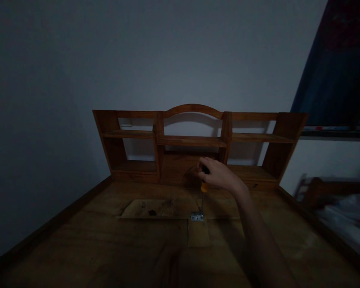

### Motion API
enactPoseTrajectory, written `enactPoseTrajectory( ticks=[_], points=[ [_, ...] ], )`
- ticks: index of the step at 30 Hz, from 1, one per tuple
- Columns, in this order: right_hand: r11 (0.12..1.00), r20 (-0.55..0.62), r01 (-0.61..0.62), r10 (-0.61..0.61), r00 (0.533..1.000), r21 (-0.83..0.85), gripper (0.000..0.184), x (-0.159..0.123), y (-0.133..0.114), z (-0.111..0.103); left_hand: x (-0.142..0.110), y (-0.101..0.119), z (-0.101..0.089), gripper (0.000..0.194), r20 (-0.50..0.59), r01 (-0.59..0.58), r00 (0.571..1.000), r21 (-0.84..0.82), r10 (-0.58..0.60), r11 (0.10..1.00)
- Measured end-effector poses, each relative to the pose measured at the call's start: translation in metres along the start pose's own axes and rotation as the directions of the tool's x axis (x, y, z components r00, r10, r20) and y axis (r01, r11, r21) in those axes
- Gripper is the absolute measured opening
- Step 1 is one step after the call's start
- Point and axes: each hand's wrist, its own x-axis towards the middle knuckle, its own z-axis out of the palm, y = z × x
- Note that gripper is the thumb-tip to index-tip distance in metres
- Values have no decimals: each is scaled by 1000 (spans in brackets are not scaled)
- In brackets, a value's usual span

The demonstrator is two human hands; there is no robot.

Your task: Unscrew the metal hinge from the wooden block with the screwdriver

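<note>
My right hand (217,175) is closed round the top of a screwdriver (203,191) with a yellow and black handle, held upright. Its thin shaft points down onto a small metal hinge (197,217). The hinge sits where a long pale wooden board (156,209) meets a short pale wooden piece (198,233), both lying flat on the wooden desk (93,244). My forearm reaches in from the lower right. My left hand is out of view.
A wooden shelf unit (195,140) with several open compartments and an arched top stands at the back of the desk against a pale wall. At the right, lower down, are a blurred wooden piece of furniture (315,190) and something white (348,220). The room is dim.
</note>
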Motion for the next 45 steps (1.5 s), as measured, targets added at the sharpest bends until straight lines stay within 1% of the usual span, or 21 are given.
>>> enactPoseTrajectory(
  ticks=[2, 4, 5, 6, 7, 8, 10, 13, 16, 18, 19, 21, 23, 26, 29, 31, 34, 35, 39, 42, 45],
  points=[
    [999, -4, -31, 31, 1000, -35, 11, 0, -1, 0, 15, -14, 18, 24, 10, 30, 1000, -17, -30, 999],
    [997, -10, -57, 57, 998, -60, 17, 0, -4, 0, 38, -33, 43, 25, 30, 59, 998, -38, -58, 998],
    [997, -14, -55, 54, 998, -63, 17, 0, -5, 1, 49, -43, 57, 26, 55, 78, 996, -55, -75, 995],
    [997, -17, -44, 44, 999, -58, 16, 0, -7, 1, 58, -52, 70, 24, 107, 100, 990, -92, -90, 991],
    [998, -18, -29, 29, 999, -49, 12, 0, -9, 1, 65, -60, 82, 23, 144, 135, 982, -110, -118, 985],
    [999, -16, -14, 14, 1000, -34, 11, 0, -10, 1, 69, -67, 91, 23, 195, 147, 973, -118, -122, 982],
    [1000, -14, 3, -3, 1000, 2, 16, -1, -14, 2, 69, -76, 102, 24, 237, 158, 963, -114, -128, 981],
    [1000, -11, 13, -13, 1000, 18, 18, -2, -18, 2, 58, -79, 100, 22, 288, 128, 954, -150, -80, 980],
    [999, -20, -15, 15, 1000, -29, 15, -2, -18, 3, 49, -77, 96, 24, 319, 119, 946, -191, -53, 974],
    [997, -19, -45, 43, 999, -68, 20, -2, -18, 2, 45, -76, 98, 21, 332, 124, 942, -189, -55, 974],
    [995, -16, -48, 46, 999, -84, 20, -1, -18, 1, 44, -76, 101, 20, 335, 116, 941, -181, -50, 977],
    [994, -16, -32, 30, 999, -101, 14, -1, -18, 0, 40, -75, 107, 18, 343, 75, 939, -155, -17, 985],
    [996, -9, -13, 12, 1000, -87, 14, -1, -20, -1, 38, -74, 111, 17, 356, 32, 934, -131, 17, 991],
    [998, 13, -32, 33, 999, -59, 20, -2, -21, -2, 36, -72, 111, 16, 367, 10, 930, -109, 30, 994],
    [997, 10, -42, 43, 999, -65, 22, -1, -19, -1, 38, -69, 106, 14, 370, 14, 929, -94, 22, 995],
    [996, 9, -31, 32, 999, -89, 26, 0, -16, 0, 39, -66, 102, 14, 396, 30, 918, -108, 16, 994],
    [995, 10, -10, 11, 1000, -97, 14, 0, -15, 1, 40, -64, 99, 14, 427, 63, 904, -156, 10, 986],
    [997, 8, -6, 7, 1000, -82, 14, 0, -15, 0, 41, -64, 98, 15, 430, 72, 903, -174, 10, 982],
    [999, 13, -22, 22, 1000, -27, 20, -2, -18, -1, 40, -65, 98, 14, 432, 86, 902, -215, 15, 973],
    [999, 13, -34, 35, 999, -32, 21, -2, -17, -1, 41, -65, 98, 18, 421, 94, 907, -196, -3, 976],
    [998, 1, -13, 13, 1000, -68, 35, 0, -14, 0, 41, -66, 100, 22, 416, 98, 909, -177, -16, 979]
  ],
)
